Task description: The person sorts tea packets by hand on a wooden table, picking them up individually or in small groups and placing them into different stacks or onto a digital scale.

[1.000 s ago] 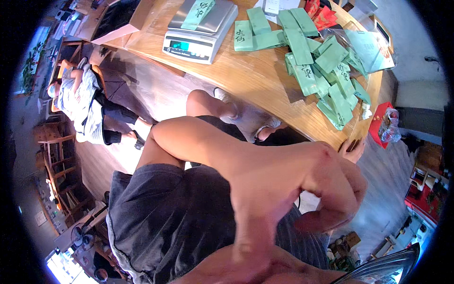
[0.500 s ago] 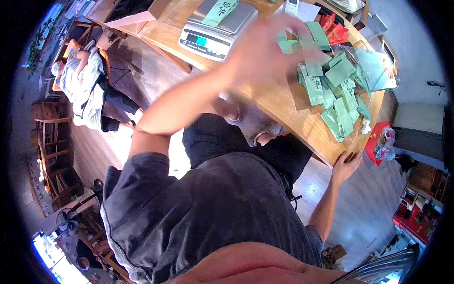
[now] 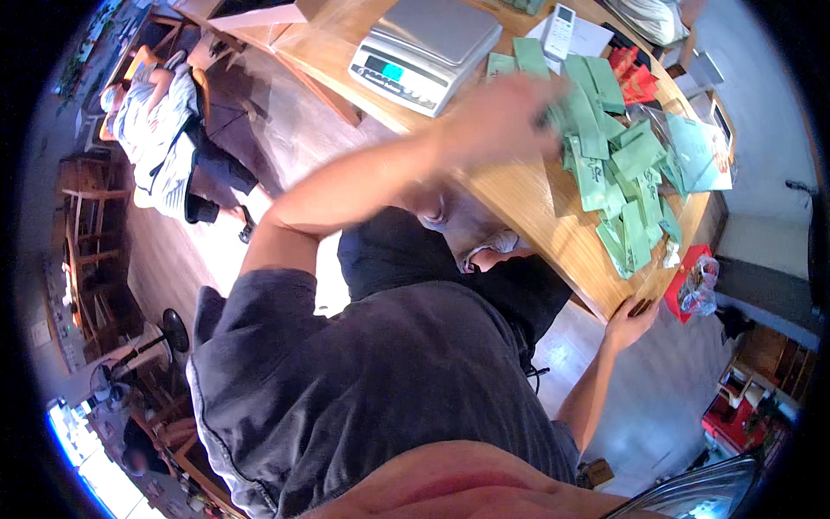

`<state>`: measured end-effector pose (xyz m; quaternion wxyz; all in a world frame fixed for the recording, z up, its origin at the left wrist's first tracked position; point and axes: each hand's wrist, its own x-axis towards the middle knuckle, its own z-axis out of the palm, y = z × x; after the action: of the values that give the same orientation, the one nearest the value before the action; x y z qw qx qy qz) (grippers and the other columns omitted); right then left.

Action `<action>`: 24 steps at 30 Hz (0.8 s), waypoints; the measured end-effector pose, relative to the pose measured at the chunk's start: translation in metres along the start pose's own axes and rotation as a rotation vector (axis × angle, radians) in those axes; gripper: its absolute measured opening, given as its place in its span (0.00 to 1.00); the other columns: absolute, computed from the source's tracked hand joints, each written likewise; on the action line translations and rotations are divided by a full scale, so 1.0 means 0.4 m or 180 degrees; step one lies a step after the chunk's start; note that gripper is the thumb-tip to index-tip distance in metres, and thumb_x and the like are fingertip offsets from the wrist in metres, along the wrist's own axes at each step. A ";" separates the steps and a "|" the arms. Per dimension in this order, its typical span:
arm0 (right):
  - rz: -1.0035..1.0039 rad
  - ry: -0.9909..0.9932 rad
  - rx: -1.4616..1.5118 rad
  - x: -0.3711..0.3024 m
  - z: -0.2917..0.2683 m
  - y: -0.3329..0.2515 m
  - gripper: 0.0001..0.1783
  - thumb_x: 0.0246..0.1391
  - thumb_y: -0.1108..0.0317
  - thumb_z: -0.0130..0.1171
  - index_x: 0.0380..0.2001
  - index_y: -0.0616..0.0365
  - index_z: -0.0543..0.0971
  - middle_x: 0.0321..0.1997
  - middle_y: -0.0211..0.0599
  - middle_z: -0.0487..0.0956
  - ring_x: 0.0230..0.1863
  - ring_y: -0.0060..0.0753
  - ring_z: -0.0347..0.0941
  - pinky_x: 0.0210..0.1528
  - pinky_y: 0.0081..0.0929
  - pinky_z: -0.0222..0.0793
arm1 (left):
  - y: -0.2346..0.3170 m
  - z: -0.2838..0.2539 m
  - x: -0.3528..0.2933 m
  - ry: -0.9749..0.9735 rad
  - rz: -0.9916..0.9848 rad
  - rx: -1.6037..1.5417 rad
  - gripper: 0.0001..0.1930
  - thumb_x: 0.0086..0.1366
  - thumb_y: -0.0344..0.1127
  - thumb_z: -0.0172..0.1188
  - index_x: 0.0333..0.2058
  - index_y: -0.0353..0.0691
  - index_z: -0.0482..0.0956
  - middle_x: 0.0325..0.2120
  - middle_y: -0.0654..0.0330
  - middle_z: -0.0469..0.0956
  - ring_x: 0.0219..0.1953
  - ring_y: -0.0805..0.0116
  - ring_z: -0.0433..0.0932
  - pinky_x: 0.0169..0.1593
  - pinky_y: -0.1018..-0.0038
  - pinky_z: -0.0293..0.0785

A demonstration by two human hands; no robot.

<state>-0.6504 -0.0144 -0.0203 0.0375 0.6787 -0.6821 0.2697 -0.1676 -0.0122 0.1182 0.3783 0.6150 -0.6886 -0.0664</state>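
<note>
My left hand (image 3: 506, 112) is blurred with motion and reaches out over the wooden table (image 3: 527, 199). It is at the near edge of a spread of flat green packets (image 3: 614, 164). Whether it holds one is hidden by the blur. My right hand (image 3: 629, 318) hangs at the table's near right edge, fingers hooked over the rim. A grey digital scale (image 3: 425, 41) stands to the left of my left hand, its plate bare.
A white remote (image 3: 562, 24) and red packets (image 3: 635, 80) lie beyond the green pile, with a clear bag (image 3: 696, 147) at the right. A red bag (image 3: 692, 281) sits below the table corner. Another person (image 3: 156, 121) reclines at far left.
My left hand swung from close under the camera out to the table and the green pile. The green packet that lay on the scale is gone from its plate.
</note>
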 end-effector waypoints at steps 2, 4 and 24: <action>0.0019 0.0067 0.0211 -0.004 0.011 0.020 0.35 0.63 0.56 0.58 0.64 0.70 0.66 0.68 0.60 0.66 0.70 0.58 0.60 0.71 0.45 0.55 | 0.044 0.100 -0.073 -0.0404 0.0524 -0.0072 0.36 0.56 0.47 0.66 0.63 0.46 0.70 0.49 0.51 0.78 0.51 0.49 0.76 0.56 0.57 0.72; 0.0029 0.0023 0.0199 -0.002 0.015 0.026 0.35 0.65 0.55 0.57 0.64 0.71 0.66 0.68 0.60 0.66 0.70 0.57 0.61 0.72 0.44 0.55 | -0.003 0.182 -0.112 -0.0094 0.0324 -0.0102 0.36 0.56 0.48 0.66 0.63 0.46 0.69 0.48 0.52 0.78 0.50 0.51 0.76 0.56 0.58 0.71; 0.0157 -0.0055 0.0462 0.002 0.023 0.038 0.34 0.65 0.58 0.59 0.64 0.72 0.64 0.65 0.58 0.67 0.66 0.52 0.66 0.68 0.41 0.64 | -0.090 0.246 -0.176 0.0183 -0.0416 0.0275 0.33 0.61 0.57 0.63 0.59 0.43 0.73 0.49 0.57 0.76 0.49 0.56 0.73 0.54 0.62 0.68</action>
<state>-0.6619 -0.0200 -0.0324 -0.0243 0.6649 -0.6775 0.3134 -0.2010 0.0059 -0.0023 0.3659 0.6761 -0.6381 -0.0434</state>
